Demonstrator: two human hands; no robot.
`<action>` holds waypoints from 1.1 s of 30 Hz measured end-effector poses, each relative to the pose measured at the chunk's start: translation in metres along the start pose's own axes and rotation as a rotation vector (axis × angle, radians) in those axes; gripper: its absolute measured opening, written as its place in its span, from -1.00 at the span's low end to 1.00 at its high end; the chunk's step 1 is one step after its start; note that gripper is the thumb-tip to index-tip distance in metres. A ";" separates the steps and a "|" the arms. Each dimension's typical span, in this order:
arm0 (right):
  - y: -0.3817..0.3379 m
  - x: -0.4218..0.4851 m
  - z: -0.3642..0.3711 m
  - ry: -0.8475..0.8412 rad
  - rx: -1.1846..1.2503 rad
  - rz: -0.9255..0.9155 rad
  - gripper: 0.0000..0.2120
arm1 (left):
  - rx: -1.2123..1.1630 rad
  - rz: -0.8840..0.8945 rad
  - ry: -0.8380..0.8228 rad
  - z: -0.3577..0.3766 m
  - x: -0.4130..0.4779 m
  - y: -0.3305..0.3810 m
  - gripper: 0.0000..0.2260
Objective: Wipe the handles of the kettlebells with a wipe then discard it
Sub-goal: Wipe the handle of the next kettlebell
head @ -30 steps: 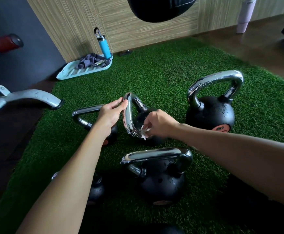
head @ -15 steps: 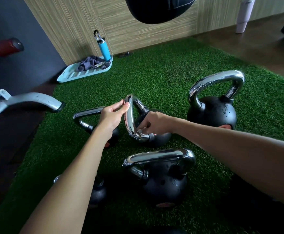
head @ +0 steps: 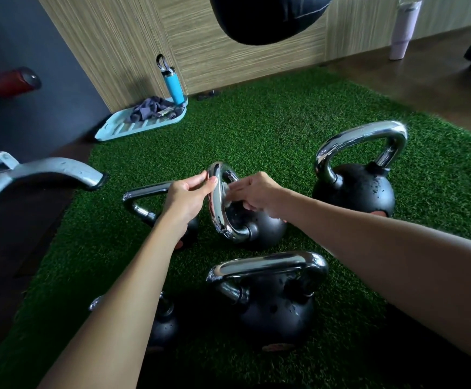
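My left hand (head: 189,195) pinches the handle (head: 217,209) to steady it — right hand (head: 259,196) grips the blurred wipe (head: 226,193) against its inside.

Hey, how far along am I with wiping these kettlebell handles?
Done: no handle plainly looks wiped. In hand: the left hand pinches the top of the middle kettlebell's handle while the right hand holds a pale, blurred wipe against it. Left: possibly the left kettlebell, right kettlebell, near kettlebell and half-hidden kettlebell, then discarding the wipe; no bin in view.
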State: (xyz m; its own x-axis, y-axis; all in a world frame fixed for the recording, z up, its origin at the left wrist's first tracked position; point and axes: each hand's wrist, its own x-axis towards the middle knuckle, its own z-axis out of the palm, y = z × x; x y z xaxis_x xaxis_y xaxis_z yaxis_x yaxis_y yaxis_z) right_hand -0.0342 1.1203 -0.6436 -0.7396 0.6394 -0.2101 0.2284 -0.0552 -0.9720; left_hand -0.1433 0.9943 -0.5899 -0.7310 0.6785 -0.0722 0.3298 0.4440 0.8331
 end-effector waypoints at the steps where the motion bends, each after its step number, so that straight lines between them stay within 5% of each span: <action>1: -0.005 0.004 0.002 0.047 0.032 -0.003 -0.79 | -0.003 0.008 0.003 0.000 0.000 0.000 -0.55; 4: -0.006 0.009 0.007 0.038 -0.022 0.013 -0.70 | -0.012 0.010 0.002 -0.001 -0.002 -0.001 -0.55; 8: 0.009 0.009 0.010 -0.047 -0.064 -0.031 -0.88 | -0.027 -0.003 0.001 -0.002 -0.004 -0.002 -0.55; 12: 0.000 0.032 0.018 0.257 0.017 -0.088 -0.91 | -0.044 0.033 -0.003 -0.002 -0.005 0.001 -0.55; 17: 0.002 0.038 0.025 0.554 -0.183 -0.164 -0.93 | -0.017 0.033 0.011 0.000 -0.002 0.005 -0.55; 33: 0.005 0.041 -0.007 0.584 -0.432 -0.087 -0.80 | 0.048 0.010 0.010 0.005 0.014 0.010 -0.54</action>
State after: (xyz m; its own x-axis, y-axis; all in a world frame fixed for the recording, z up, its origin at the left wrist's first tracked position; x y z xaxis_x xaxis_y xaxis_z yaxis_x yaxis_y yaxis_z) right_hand -0.0589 1.1515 -0.6565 -0.3359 0.9391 0.0732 0.5032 0.2446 -0.8288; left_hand -0.1478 1.0111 -0.5853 -0.7333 0.6774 -0.0588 0.3651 0.4652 0.8064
